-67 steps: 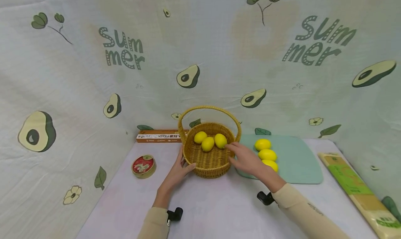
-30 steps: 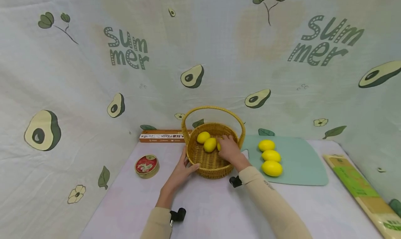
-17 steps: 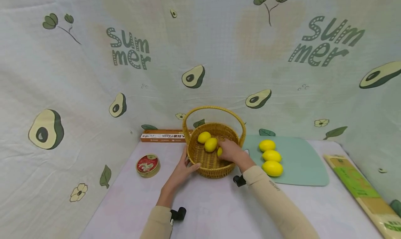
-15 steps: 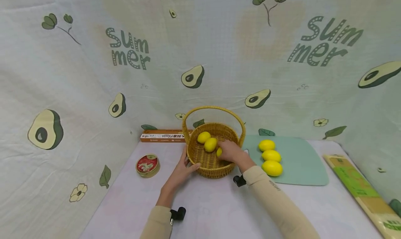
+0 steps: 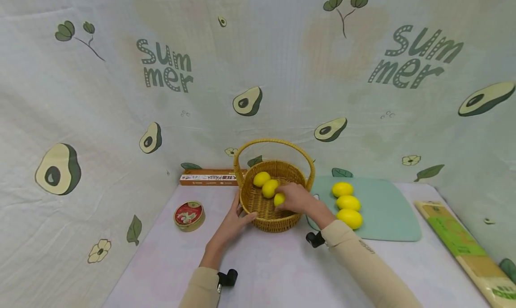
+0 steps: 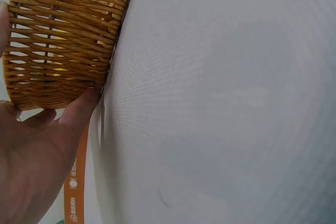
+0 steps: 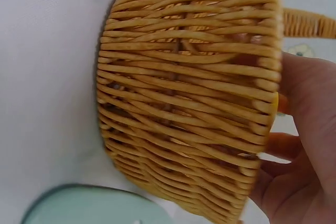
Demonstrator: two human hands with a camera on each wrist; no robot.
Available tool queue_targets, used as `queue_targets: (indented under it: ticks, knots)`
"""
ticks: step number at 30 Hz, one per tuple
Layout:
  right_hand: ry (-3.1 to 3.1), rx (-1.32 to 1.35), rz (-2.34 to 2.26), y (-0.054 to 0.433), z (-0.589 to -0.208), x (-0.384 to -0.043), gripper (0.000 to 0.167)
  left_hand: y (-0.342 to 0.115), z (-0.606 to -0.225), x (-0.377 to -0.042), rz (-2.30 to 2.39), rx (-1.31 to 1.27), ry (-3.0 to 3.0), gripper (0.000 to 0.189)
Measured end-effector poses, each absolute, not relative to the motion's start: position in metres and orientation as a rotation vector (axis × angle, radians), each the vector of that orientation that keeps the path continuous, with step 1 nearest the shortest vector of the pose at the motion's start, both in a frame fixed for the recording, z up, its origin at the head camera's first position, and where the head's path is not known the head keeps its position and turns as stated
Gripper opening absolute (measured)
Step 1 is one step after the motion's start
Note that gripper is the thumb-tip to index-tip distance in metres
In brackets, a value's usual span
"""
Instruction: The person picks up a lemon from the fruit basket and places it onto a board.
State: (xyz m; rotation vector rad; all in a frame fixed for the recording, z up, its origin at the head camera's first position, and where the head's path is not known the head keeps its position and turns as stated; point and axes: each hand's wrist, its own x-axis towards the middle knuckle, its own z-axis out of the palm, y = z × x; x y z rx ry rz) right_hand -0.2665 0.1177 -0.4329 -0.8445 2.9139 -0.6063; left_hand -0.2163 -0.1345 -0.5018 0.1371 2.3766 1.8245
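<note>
At centre, left hand [image 5: 233,220] grips an upright basket [image 5: 274,225]; right [image 5: 296,197], a lemon [image 5: 278,200], axis unclear.

R grip [image 5: 296,197] part-hides lemon [image 5: 279,200]; green pkt [image 5: 459,241] cut off, head-view btm

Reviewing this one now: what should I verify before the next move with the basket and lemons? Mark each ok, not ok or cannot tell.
1. Wicker basket upright on the table: ok.
2. Left hand steadying it: ok, gripping the basket's left side.
3. Right hand on the front lemon: ok, fingers around it inside the basket.
4. Fingers apart from the middle lemon: cannot tell; they are very close.
5. Front lemon off the basket floor: cannot tell; the hand partly covers it.
6. All lemons in the basket: not ok; three lemons lie on the cutting board.
</note>
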Motion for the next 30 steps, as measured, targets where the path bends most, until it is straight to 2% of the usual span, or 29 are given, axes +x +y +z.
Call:
queue_targets:
  ticks: [13,22,30]
  knots:
    - [2.979,-0.876,-0.534,0.141,-0.405,-0.248,0.065,-0.133,-0.505,-0.217,1.852,0.164,2.367,0.101]
    - [2.956,-0.792,-0.602,0.165,-0.384,-0.233,0.067,-0.134,-0.503,-0.217,1.855,0.153,2.366,0.102]
    - [2.98,-0.862,-0.513,0.185,-0.381,-0.225,0.064,-0.134,-0.502,-0.215,1.838,0.167,2.372,0.102]
